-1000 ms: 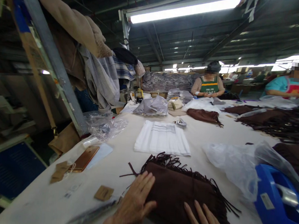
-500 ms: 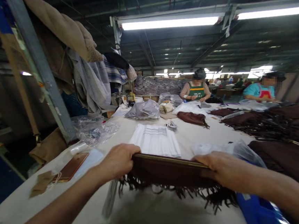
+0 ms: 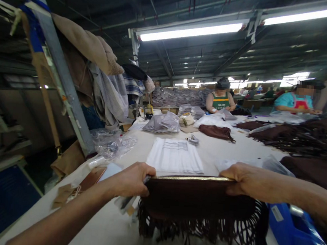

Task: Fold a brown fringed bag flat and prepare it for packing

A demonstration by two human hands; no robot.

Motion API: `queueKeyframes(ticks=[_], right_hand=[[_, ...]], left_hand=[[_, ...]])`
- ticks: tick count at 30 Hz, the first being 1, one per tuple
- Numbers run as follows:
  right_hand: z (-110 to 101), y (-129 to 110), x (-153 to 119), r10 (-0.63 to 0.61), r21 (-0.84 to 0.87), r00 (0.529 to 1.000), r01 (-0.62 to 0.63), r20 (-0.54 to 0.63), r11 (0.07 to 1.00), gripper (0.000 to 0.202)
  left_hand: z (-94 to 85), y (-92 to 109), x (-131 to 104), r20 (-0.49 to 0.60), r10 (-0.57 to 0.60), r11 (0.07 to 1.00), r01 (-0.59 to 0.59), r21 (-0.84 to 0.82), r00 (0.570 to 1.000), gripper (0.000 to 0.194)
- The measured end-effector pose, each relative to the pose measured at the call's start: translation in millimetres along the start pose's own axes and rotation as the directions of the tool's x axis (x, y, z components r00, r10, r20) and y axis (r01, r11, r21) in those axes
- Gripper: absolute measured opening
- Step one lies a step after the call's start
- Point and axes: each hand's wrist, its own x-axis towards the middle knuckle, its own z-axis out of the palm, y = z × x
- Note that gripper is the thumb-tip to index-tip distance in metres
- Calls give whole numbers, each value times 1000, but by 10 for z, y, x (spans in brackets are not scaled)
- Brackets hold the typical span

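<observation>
- Head view, hands: left hand (image 3: 131, 180) is clenched on the left end of a brown fringed bag (image 3: 199, 202); right hand (image 3: 246, 179) is clenched on its right end. Both grip at the top edge, one at each corner, so neither hand is nearer than the other.
- Head view, bag: it hangs lifted above the white table (image 3: 137, 154), straight ahead of the person and between the two fists. Its long axis runs left to right across the view, marked by the gold zipper (image 3: 189, 177) along the top edge, which sits level. The fringe (image 3: 199, 232) dangles below, toward the tabletop.
- Head view, surroundings: just beyond the bag lies a folded white cloth (image 3: 174, 159), apart from it. A blue bin (image 3: 296, 237) stands under the right forearm, and crumpled clear plastic (image 3: 111, 142) lies to the far left. Two other people work at the table's far end, well apart.
</observation>
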Motion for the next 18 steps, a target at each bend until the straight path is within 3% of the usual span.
queueKeyframes(ticks=[4,8,12,15,18], right_hand=[[-38,18,21,9,-14,1000,-9,-10,1000,19],[-118,-28,131,11,-142,1000,-12,-8,990,20],[-99,-38,363,-41,-421,980,-45,-193,906,27],[-47,-35,522,-73,-466,945,-90,-320,880,37],[62,-24,638,-140,-489,910,-75,-390,869,43]], left_hand=[[-25,-32,47,-66,56,993,-49,104,996,15],[-159,-92,158,-130,76,926,-21,376,989,12],[-212,-191,316,-288,110,797,89,597,951,17],[-238,-278,397,-351,188,726,111,679,917,24],[-279,-405,416,-346,307,611,95,786,886,26]])
